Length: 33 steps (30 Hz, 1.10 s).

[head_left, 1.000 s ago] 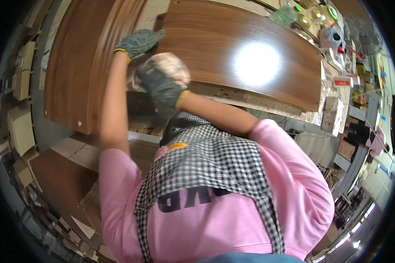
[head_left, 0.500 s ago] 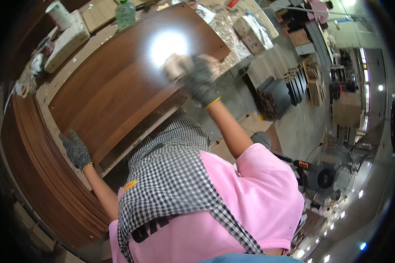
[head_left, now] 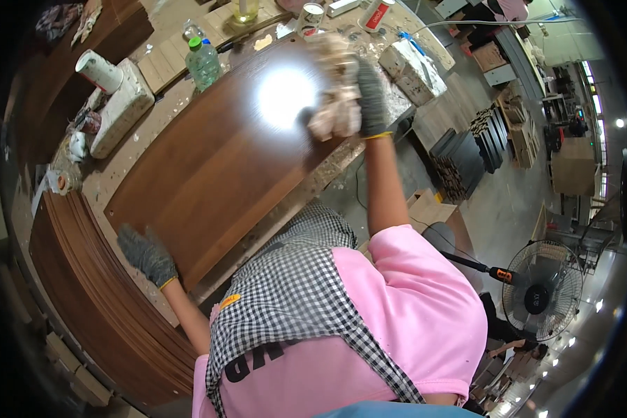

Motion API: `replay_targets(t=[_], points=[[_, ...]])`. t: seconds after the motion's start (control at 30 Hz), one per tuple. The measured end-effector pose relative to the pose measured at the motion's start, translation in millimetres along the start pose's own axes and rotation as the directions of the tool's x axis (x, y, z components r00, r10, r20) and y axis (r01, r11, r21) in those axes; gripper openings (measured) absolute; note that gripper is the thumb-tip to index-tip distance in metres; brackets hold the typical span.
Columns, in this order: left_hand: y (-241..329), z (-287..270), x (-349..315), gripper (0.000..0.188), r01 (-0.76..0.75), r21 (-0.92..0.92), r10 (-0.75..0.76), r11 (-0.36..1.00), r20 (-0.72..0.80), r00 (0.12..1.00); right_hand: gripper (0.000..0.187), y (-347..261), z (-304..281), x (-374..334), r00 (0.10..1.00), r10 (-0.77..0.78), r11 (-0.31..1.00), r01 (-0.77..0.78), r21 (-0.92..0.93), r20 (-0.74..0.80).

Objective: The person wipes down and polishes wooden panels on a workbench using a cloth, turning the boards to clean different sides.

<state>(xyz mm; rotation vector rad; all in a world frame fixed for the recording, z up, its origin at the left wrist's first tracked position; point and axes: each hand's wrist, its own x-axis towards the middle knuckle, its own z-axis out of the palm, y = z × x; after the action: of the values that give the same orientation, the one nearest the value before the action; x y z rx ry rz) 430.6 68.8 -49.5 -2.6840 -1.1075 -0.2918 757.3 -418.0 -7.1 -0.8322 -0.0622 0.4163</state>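
A glossy brown wood panel (head_left: 216, 174) lies slantwise on the workbench before me, with a bright light reflected on it. Near its far right end, my right hand (head_left: 371, 97), in a dark grey knit glove, grips a crumpled pale rag (head_left: 338, 115) against the surface. The rag is smeared by motion and hides that corner of the panel. My left hand (head_left: 146, 256), gloved alike, lies flat with fingers outstretched over the panel's near left end.
A stack of brown panels (head_left: 97, 292) stands to the left. Along the bench's far side are a green-capped bottle (head_left: 203, 64), a white cup (head_left: 99, 71) on a white block (head_left: 125, 108), and another white block (head_left: 412, 72). A fan (head_left: 538, 298) stands at right.
My right hand has moved the rag farther away and to the right, toward the panel's far end. My left hand stays at the near left end. The whole view has shifted slightly.
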Motion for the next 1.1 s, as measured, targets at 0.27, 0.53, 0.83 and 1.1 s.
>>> replay_targets(t=[0.27, 0.53, 0.83, 1.1], points=[[104, 24, 109, 0.047, -0.338, -0.365, 0.308, 0.868, -0.138, 0.941, 0.051, 40, 77, 80, 0.819, -0.159, -0.478, 0.425, -0.768, 0.552], [137, 35, 147, 0.032, -0.312, -0.531, 0.354, 0.788, -0.025, 0.935, 0.055, -28, -68, 201, 0.947, -0.148, -0.372, -0.321, -0.871, -0.286], [142, 36, 139, 0.023, -0.360, -0.573, 0.325, 0.736, -0.167, 0.931, 0.057, -35, -119, 221, 0.969, -0.144, -0.376, -0.243, -0.894, -0.203], [149, 24, 127, 0.023, -0.440, -0.447, 0.388, 0.779, -0.209, 0.898, 0.032, -74, -121, 118, 0.929, 0.303, 0.953, -0.289, 0.095, -0.212]])
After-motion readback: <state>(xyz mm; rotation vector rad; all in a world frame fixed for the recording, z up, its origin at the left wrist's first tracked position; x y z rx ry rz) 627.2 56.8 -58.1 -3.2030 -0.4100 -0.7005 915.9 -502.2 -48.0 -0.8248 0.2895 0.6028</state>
